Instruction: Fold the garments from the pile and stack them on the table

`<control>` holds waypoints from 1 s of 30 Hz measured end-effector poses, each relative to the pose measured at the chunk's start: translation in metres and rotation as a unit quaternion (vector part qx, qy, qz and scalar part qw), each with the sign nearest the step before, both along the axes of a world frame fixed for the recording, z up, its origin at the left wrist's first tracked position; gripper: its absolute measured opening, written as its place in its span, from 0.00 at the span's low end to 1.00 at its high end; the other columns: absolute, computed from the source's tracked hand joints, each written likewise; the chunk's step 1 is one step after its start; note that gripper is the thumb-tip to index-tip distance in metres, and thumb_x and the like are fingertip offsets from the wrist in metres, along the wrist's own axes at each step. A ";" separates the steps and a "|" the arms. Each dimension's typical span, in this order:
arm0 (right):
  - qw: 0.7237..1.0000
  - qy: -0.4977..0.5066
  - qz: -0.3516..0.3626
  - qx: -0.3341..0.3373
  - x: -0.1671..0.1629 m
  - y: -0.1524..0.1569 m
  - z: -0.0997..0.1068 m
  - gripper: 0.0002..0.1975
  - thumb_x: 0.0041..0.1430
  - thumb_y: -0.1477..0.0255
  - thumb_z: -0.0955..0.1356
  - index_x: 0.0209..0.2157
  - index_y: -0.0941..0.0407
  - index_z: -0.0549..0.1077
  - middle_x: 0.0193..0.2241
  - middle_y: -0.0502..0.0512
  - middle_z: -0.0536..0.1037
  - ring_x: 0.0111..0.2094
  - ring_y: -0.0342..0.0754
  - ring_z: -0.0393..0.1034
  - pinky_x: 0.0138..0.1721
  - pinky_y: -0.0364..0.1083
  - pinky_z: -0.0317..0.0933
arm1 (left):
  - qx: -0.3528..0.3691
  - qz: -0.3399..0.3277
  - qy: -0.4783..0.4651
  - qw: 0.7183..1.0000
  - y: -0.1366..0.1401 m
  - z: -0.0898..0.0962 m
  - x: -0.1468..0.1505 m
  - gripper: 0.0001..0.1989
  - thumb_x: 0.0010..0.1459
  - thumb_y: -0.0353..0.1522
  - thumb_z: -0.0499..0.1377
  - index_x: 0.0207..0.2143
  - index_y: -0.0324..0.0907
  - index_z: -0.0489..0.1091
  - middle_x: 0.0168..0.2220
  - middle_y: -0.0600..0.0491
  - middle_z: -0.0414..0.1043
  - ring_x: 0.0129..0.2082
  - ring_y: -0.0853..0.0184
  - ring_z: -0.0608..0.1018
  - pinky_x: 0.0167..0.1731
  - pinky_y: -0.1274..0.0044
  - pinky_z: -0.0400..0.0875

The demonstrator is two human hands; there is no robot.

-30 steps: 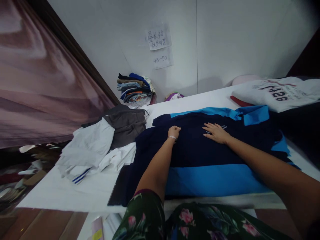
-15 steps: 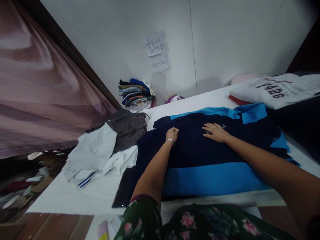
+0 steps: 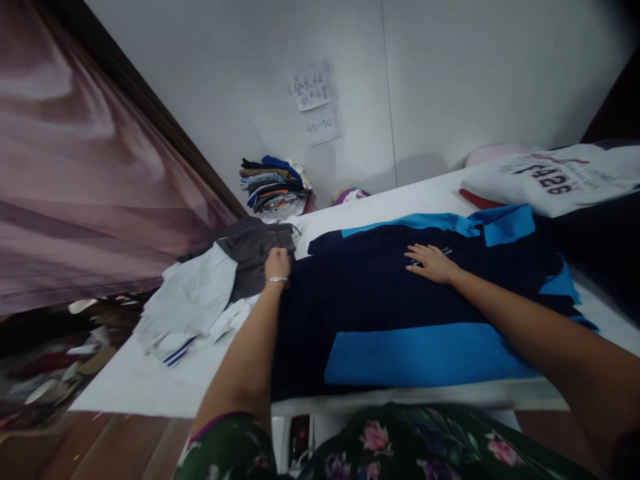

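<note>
A navy and bright-blue collared shirt [image 3: 360,293] lies spread out on the white-covered table, its blue collar toward the right. My right hand [image 3: 434,265] rests flat on the navy part, fingers apart, beside a small pale marking. At the shirt's left edge, next to folded dark grey-brown clothing [image 3: 250,257], is my left hand [image 3: 279,265]. Its fingers are curled closed; whatever they hold, if anything, is hidden. A bracelet circles that wrist. Pale grey clothing [image 3: 200,293] with blue-and-white stripes lies left of my left forearm.
A stack of folded clothes [image 3: 275,187] stands at the back by the wall. White printed clothing [image 3: 555,180] and dark clothing [image 3: 600,227] lie to the right. A pink curtain [image 3: 100,167] hangs at the left, above cluttered items [image 3: 55,373]. Paper notes [image 3: 315,87] are on the wall.
My left hand has moved left across the shirt to its left edge, still closed. My right hand stays flat in the same place. My left forearm now covers where a dark, shiny-edged thing showed.
</note>
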State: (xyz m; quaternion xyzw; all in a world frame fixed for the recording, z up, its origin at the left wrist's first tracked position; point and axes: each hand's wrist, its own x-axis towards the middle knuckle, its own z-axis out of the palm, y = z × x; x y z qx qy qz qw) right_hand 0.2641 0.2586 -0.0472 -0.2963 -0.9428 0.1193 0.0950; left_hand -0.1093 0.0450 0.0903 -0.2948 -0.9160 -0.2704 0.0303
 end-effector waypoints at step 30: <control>0.999 -0.009 -0.007 0.034 0.003 0.017 -0.024 0.33 0.58 0.47 0.55 0.57 0.51 0.68 0.63 0.56 0.60 0.65 0.57 0.49 0.63 0.61 0.44 | -0.100 -0.070 -0.171 0.978 0.008 -0.055 -0.037 0.15 0.41 0.35 0.70 0.32 0.39 0.75 0.42 0.43 0.78 0.47 0.55 0.76 0.43 0.74 0.67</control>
